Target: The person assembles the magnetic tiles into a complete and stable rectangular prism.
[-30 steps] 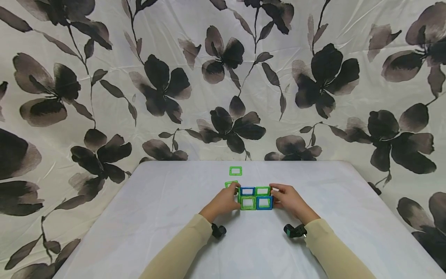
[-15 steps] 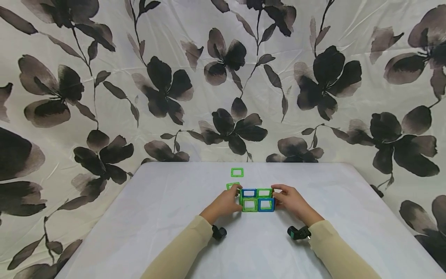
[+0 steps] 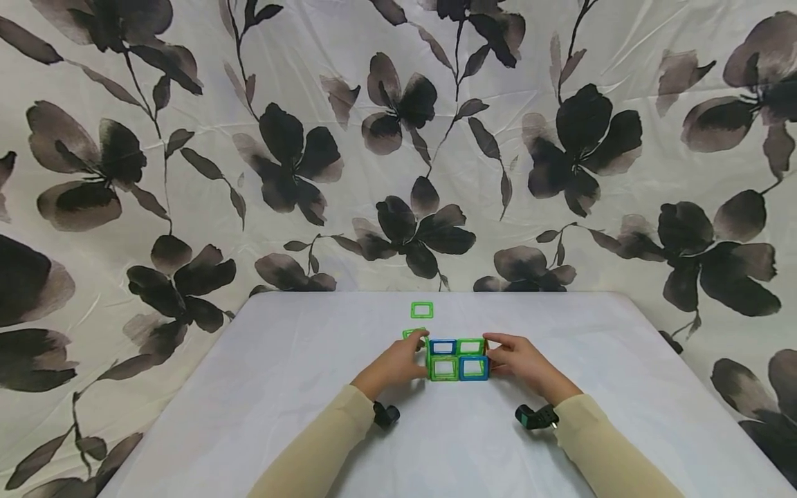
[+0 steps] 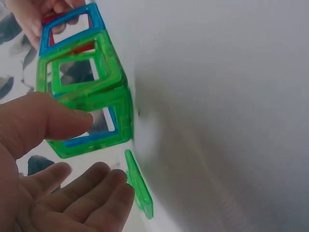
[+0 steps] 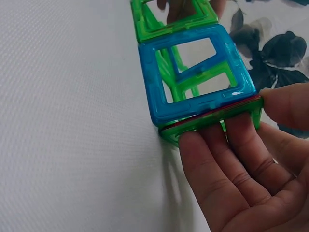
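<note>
A box built of green, blue and red magnetic tiles [image 3: 459,357] stands on the white table, two tiles wide in the head view. My left hand [image 3: 394,364] is at its left end. In the left wrist view the left thumb [image 4: 72,121] lies over the green end of the box, while the other fingers [image 4: 104,193] stretch out apart from it. My right hand [image 3: 521,362] holds the right end. The right wrist view has its fingertips [image 5: 193,145] on a green end tile [image 5: 212,118] with a red edge, and another digit at the tile's corner.
Behind the left hand lies a green rectangular tile [image 3: 414,333], partly hidden by the fingers. Farther back on the table [image 3: 280,360] lies another green tile [image 3: 421,310]. A flower-patterned cloth [image 3: 411,152] hangs behind the table's far edge.
Both hands stay at the ends of the tile box, and the box looks the same. The left hand shows a slightly wider gap between thumb and fingers. The head view has shifted slightly.
</note>
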`<action>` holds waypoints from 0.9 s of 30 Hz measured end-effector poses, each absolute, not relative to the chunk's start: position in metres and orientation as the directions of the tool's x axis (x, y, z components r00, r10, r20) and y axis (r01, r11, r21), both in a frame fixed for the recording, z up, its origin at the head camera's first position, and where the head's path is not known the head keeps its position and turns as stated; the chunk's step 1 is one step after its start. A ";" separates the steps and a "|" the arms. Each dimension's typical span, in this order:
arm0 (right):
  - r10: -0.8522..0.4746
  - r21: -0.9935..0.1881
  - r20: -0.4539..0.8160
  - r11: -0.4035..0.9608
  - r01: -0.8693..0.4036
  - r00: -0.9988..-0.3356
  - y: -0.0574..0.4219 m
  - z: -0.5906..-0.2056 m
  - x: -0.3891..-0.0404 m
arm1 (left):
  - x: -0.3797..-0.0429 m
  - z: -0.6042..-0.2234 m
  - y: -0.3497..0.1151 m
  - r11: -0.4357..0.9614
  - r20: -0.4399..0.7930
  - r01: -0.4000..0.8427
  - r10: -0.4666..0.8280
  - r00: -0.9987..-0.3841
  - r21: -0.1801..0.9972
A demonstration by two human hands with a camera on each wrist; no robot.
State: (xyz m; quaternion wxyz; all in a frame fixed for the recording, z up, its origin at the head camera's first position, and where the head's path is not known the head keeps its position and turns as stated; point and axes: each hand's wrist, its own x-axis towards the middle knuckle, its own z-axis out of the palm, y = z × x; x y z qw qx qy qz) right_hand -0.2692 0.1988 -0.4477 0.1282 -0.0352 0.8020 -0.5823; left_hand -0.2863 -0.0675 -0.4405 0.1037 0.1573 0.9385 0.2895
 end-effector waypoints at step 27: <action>-0.158 -0.927 -0.197 0.350 0.131 -0.968 0.195 -0.449 -0.269 | -0.334 -0.439 -0.066 0.892 -0.115 0.182 0.250 -0.962 0.415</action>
